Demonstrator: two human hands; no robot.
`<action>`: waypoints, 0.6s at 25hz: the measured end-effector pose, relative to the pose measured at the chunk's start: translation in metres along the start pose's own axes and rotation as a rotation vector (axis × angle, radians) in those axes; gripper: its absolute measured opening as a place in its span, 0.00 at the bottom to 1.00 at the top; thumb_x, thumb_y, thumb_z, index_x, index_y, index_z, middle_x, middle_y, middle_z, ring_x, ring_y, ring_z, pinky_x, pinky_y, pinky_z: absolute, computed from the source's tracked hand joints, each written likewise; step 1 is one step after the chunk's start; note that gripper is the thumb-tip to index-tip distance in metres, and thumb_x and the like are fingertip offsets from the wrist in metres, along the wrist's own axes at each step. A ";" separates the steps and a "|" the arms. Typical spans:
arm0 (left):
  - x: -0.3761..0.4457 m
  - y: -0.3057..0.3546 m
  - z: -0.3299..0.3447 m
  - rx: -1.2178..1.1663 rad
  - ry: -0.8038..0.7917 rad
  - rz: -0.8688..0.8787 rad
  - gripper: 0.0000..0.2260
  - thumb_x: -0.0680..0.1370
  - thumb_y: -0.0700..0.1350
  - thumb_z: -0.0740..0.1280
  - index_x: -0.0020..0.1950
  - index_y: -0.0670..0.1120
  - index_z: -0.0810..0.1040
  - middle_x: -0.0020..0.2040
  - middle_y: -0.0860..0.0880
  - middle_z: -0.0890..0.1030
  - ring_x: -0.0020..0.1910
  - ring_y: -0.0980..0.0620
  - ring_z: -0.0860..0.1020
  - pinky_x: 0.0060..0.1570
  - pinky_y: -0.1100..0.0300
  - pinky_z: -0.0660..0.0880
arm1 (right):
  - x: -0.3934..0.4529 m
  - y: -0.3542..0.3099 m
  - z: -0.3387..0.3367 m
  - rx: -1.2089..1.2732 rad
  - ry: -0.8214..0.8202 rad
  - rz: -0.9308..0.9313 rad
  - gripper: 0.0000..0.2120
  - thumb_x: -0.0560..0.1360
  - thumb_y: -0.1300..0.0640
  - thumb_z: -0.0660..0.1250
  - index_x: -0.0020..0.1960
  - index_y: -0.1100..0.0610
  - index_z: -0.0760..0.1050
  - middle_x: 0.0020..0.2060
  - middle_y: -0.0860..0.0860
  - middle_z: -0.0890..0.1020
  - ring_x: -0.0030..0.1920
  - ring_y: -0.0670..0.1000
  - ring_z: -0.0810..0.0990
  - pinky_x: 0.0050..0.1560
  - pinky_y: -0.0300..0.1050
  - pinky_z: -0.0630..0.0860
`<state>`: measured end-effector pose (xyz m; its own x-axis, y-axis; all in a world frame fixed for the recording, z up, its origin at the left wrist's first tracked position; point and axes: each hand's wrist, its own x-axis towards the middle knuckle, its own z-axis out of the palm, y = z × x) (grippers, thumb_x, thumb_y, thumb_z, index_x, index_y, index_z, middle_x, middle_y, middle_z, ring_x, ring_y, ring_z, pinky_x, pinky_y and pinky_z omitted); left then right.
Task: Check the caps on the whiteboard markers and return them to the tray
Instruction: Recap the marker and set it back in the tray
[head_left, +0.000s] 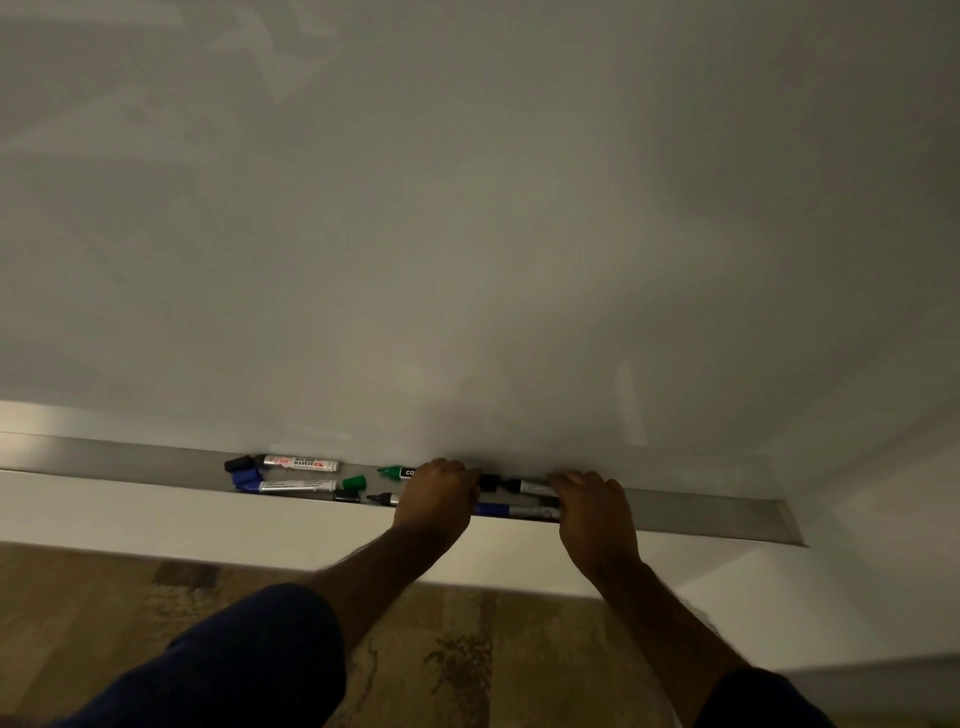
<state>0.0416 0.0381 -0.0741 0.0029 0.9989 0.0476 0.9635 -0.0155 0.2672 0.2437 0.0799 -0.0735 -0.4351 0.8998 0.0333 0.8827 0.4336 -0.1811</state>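
Observation:
A long metal tray (701, 512) runs under the whiteboard and holds several markers. My left hand (439, 493) pinches a black cap (488, 482). My right hand (592, 506) grips a black marker (530, 487), whose tip points at the cap with a small gap between them. Below it lies a blue marker (498, 510). At the left lie a black-capped marker (296, 462) and a blue-capped marker (285, 486). A green marker (397, 472) lies uncapped, with a loose green cap (354, 482) beside it. An uncapped black marker (384, 499) is partly hidden by my left hand.
The whiteboard (467, 208) fills the upper view, blank. A white wall ledge (208, 525) sits below the tray, and a patterned carpet (467, 649) covers the floor. The tray's right end (784, 525) holds no markers. The scene is dim.

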 end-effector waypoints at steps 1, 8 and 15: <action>0.001 0.001 0.001 0.014 -0.016 -0.004 0.05 0.77 0.44 0.63 0.48 0.48 0.79 0.43 0.47 0.81 0.43 0.48 0.77 0.43 0.57 0.69 | 0.000 -0.001 0.001 -0.020 -0.017 0.009 0.17 0.72 0.66 0.62 0.58 0.54 0.76 0.53 0.52 0.82 0.53 0.56 0.77 0.53 0.49 0.70; 0.013 0.010 -0.001 0.135 -0.099 -0.003 0.08 0.77 0.43 0.61 0.49 0.46 0.80 0.47 0.45 0.82 0.46 0.44 0.78 0.47 0.53 0.72 | 0.008 -0.004 0.000 -0.087 -0.107 0.014 0.10 0.76 0.63 0.59 0.51 0.55 0.77 0.50 0.53 0.81 0.51 0.56 0.78 0.50 0.48 0.69; 0.021 0.012 -0.005 0.190 -0.152 -0.029 0.07 0.76 0.44 0.63 0.45 0.46 0.81 0.44 0.45 0.83 0.42 0.46 0.80 0.46 0.53 0.74 | 0.009 0.002 -0.007 -0.092 -0.071 -0.031 0.08 0.74 0.65 0.61 0.47 0.57 0.77 0.47 0.56 0.81 0.50 0.59 0.77 0.50 0.50 0.70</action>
<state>0.0520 0.0583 -0.0647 0.0007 0.9943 -0.1068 0.9968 0.0079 0.0801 0.2428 0.0887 -0.0666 -0.4713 0.8814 -0.0324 0.8796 0.4671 -0.0904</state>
